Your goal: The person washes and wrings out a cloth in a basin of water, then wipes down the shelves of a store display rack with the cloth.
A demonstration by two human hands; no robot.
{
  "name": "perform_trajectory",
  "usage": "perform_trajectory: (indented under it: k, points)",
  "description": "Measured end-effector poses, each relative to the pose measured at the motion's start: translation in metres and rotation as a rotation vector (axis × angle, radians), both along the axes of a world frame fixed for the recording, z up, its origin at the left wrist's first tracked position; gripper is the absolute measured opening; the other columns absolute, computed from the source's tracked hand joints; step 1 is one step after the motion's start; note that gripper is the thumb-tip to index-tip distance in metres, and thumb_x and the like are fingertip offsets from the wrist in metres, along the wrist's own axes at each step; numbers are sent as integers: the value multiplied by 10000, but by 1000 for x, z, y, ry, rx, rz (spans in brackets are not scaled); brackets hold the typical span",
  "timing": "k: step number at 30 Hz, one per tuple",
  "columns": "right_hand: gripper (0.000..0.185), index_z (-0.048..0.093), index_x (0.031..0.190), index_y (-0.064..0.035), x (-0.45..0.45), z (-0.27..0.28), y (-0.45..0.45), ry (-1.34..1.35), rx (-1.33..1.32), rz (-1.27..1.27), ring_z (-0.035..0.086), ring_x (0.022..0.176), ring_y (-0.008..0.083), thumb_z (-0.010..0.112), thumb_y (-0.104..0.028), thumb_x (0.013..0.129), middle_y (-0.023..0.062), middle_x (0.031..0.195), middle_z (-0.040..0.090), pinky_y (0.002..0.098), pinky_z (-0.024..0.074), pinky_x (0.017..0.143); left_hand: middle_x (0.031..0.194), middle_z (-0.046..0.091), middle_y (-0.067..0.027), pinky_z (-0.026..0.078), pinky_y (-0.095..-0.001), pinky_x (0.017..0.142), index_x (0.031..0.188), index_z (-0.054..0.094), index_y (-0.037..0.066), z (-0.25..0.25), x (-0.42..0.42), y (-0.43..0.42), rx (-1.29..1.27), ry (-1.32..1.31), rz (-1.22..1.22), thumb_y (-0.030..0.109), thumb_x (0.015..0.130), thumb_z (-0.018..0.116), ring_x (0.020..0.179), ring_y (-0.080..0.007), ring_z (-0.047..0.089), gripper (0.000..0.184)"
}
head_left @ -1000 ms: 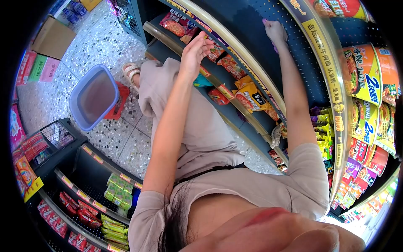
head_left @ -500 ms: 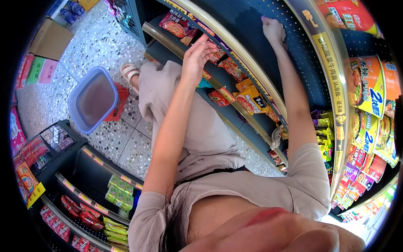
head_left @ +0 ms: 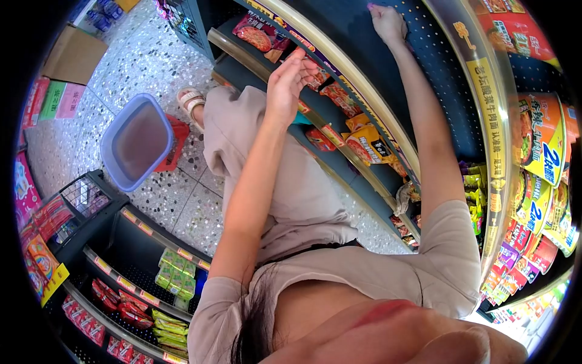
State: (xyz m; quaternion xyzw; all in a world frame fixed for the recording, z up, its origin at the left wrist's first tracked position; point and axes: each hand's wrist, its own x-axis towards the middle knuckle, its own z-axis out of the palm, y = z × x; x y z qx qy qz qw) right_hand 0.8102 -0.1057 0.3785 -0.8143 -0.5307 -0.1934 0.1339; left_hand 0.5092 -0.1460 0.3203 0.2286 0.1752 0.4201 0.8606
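Observation:
My right hand (head_left: 390, 25) lies on the dark perforated shelf (head_left: 424, 67) with its fingers curled in. Whatever it may hold is hidden under the palm. My left hand (head_left: 290, 88) is raised by the shelf's front price strip (head_left: 345, 76), its fingers loosely bent and apart with nothing in them. I cannot tell whether its fingertips touch the strip. Below that strip, red noodle packets (head_left: 341, 99) and a yellow noodle packet (head_left: 367, 145) lie on a lower shelf.
A blue basin (head_left: 137, 144) rests on a red stool (head_left: 176, 142) on the speckled floor. Noodle cups (head_left: 539, 139) fill the upper shelf at right. A crumpled pale cloth (head_left: 404, 197) lies on a lower shelf. Another snack rack (head_left: 115, 273) stands at lower left, and a cardboard box (head_left: 76, 54) at upper left.
My right hand has slid farther along the shelf, away from my body, toward the top of the view. My left hand has barely moved.

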Motion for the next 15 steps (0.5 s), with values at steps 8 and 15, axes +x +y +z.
perform_trajectory:
  k: [8, 15]
  points:
    - [268, 693, 1038, -191, -27, -3, -20, 101, -55, 186, 614, 775, 330, 558, -371, 892, 106, 818, 601, 415, 485, 678, 990, 622, -77, 436, -313, 865, 1254, 495, -29, -3, 1, 0, 23, 3, 6, 255, 946, 500, 941, -169, 579, 420]
    - [183, 697, 951, -149, -73, 6, -40, 230, -2, 449, 577, 670, 307, 617, -286, 860, 106, 717, 540, 392, 446, 588, 987, 617, -70, 431, -307, 865, 1278, 473, -29, 1, 1, -2, 13, 39, 0, 268, 943, 502, 944, -167, 576, 449]
